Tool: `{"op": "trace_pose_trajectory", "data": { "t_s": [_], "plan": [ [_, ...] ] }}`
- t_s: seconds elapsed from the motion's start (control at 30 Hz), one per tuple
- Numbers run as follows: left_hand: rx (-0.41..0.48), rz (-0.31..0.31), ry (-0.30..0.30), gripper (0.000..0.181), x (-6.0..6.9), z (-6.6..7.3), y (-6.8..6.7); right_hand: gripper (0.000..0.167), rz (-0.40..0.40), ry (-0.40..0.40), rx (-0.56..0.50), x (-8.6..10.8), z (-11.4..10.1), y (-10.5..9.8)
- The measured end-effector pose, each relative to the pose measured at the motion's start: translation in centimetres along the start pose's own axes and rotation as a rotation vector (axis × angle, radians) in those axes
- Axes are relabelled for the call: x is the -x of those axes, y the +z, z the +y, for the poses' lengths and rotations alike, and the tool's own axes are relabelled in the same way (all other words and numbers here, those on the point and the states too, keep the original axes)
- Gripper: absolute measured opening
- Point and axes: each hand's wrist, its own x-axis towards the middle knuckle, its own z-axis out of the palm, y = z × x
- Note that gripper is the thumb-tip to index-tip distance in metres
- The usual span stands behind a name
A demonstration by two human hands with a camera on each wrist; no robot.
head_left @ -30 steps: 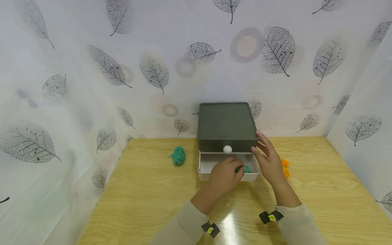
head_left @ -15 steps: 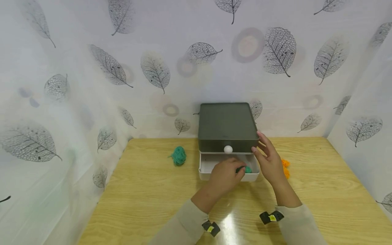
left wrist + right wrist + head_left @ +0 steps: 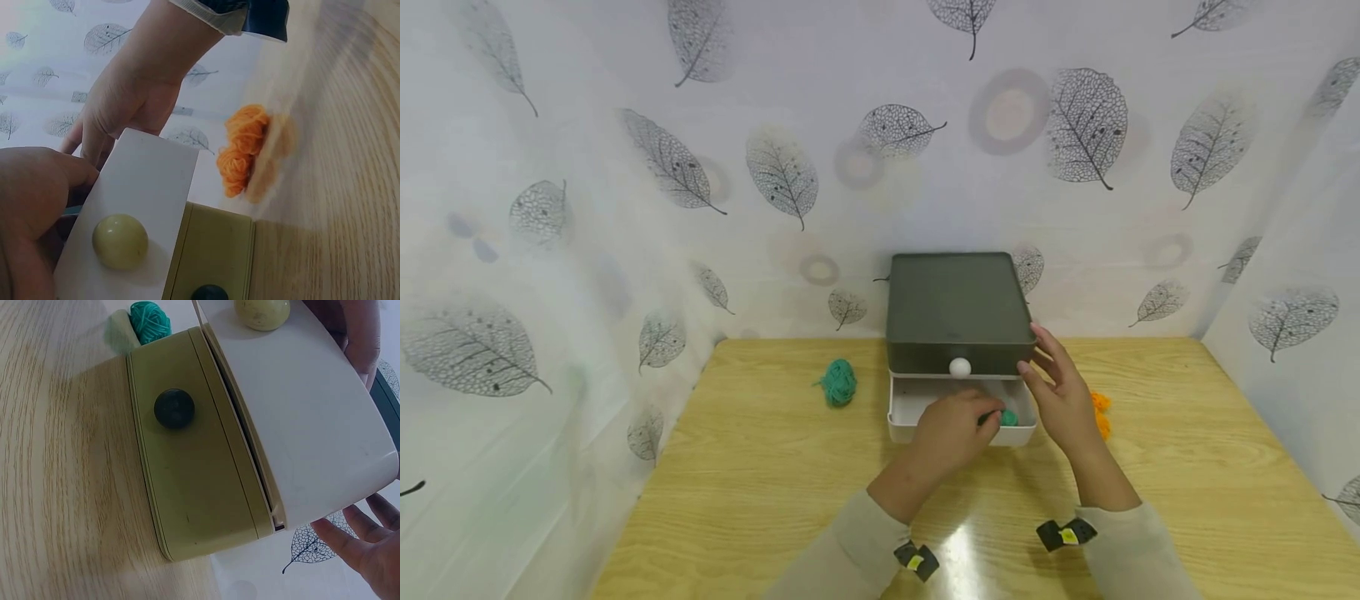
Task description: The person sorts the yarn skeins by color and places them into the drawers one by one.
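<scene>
A dark-topped drawer cabinet (image 3: 958, 300) stands at the table's back, its white drawer (image 3: 906, 433) pulled out below a white knob (image 3: 959, 367). My left hand (image 3: 951, 425) reaches over the drawer front, fingers bent down inside beside a small green ball (image 3: 1009, 417); whether they grip it or the dark patch between finger and thumb is unclear. My right hand (image 3: 1063, 404) has its fingers spread against the cabinet's right front corner. In the left wrist view my left hand (image 3: 34, 212) is at the white drawer front (image 3: 140, 187); the right wrist view shows my right fingers (image 3: 340, 540) beside it.
Left of the cabinet lies a green yarn ball (image 3: 838, 382). Orange yarn (image 3: 1101, 415) lies to the right, partly behind my right hand. An olive lower drawer (image 3: 194, 456) with a dark knob (image 3: 174, 409) is closed. Leaf-patterned cloth (image 3: 790, 275) hangs behind the table.
Both hands stay nearly in place. The small green ball shows slightly farther right of my left fingertips; the whole head view has shifted slightly.
</scene>
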Motion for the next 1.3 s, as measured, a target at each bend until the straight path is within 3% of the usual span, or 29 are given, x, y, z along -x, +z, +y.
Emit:
{"op": "trace_pose_trajectory", "data": {
  "t_s": [0.7,0.93,1.1,1.3],
  "plan": [
    [-0.023,0.078,0.087,0.027,0.5,-0.5,0.5,0.061,0.006,0.000,-0.005,0.1,-0.1,0.2],
    [0.019,0.082,0.074,0.024,1.0,-0.2,-0.8,0.061,-0.002,0.001,-0.001,0.1,0.0,0.2],
    [0.114,0.185,0.073,0.022,1.9,0.0,-2.1,0.062,-0.005,0.010,-0.003,0.1,-0.1,0.2],
    [0.197,0.415,0.144,0.015,2.7,-0.4,-3.5,0.062,0.005,0.008,-0.002,0.1,-0.1,0.1]
  ]
}}
